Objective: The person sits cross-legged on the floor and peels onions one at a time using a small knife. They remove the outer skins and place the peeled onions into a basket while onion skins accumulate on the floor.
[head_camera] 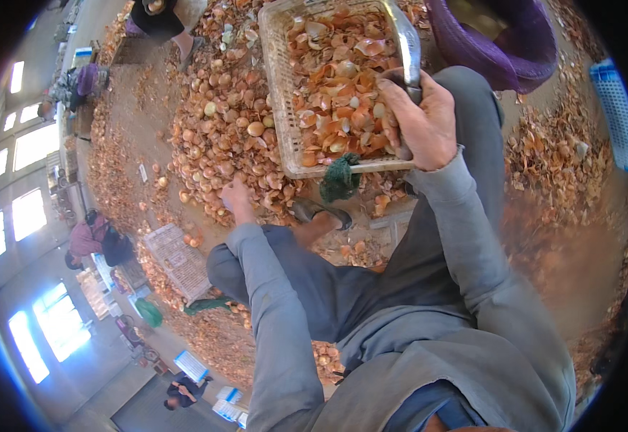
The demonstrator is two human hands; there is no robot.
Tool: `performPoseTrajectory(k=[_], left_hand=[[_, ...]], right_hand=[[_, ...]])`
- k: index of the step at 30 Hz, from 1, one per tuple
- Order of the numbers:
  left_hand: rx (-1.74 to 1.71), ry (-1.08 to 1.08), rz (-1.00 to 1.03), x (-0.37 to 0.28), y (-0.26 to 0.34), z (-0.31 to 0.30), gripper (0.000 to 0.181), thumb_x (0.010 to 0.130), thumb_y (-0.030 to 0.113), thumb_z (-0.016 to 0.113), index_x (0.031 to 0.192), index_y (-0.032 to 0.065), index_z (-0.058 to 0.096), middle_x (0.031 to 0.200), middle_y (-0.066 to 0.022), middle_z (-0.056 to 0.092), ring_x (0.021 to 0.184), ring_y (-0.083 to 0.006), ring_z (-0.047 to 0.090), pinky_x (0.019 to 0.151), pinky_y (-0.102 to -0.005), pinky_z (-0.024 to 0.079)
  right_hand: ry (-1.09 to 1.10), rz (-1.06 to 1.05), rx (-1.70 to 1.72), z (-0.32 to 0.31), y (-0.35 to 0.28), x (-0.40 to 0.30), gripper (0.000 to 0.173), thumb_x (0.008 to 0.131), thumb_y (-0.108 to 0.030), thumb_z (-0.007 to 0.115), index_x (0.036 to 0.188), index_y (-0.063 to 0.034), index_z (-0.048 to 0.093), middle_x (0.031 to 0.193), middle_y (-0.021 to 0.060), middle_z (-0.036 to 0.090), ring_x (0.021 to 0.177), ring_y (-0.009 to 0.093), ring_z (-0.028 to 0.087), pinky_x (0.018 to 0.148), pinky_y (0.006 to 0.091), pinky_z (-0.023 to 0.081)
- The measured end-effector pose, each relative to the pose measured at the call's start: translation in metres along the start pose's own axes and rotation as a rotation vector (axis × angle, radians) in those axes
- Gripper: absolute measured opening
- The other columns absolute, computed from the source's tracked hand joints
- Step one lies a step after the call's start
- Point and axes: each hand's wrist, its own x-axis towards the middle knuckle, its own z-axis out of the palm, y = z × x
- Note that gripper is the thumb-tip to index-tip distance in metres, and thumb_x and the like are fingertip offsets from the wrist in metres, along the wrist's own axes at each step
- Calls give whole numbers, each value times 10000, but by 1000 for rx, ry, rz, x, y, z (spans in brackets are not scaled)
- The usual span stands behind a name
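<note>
My left hand [236, 195] is at the near edge of a heap of small onions [222, 135] and loose skins, its fingers bent. Whether it holds an onion cannot be made out. Fingers closed, my right hand [424, 121] grips a curved shiny metal tool [408, 40] by its dark lower part, over the near right corner of a dirty white plastic crate [279, 108]. Papery onion skins and a few peeled onions [346, 68] lie in the crate. A dark green mesh net [340, 177] hangs over the crate's near rim.
A purple mesh sack [486, 59] stands open at upper right, near a blue plastic crate [616, 116]. An upturned pale crate [179, 262] lies left of my knee. Skins cover much of the floor [557, 156]. Several people sit or stand farther off, one in a pink top [88, 237].
</note>
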Motion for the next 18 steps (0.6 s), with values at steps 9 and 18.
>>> performPoseTrajectory(k=[9, 18], left_hand=[[125, -250, -332, -16, -60, 87, 553, 818, 446, 671, 1093, -31, 719, 1094, -266, 713, 1035, -418, 683, 911, -502, 530], [-171, -239, -429, -6, -98, 170, 601, 817, 420, 777, 1115, -88, 660, 1044, -259, 717, 1058, -401, 685, 902, -452, 538]], right_hand=[[53, 59, -349, 11, 43, 17, 178, 985, -92, 642, 1102, 20, 569, 634, 14, 493, 455, 98, 469, 391, 244, 360], [54, 297, -352, 28, 91, 31, 123, 991, -76, 626, 1077, 4, 591, 638, 18, 505, 438, 108, 483, 375, 250, 366]])
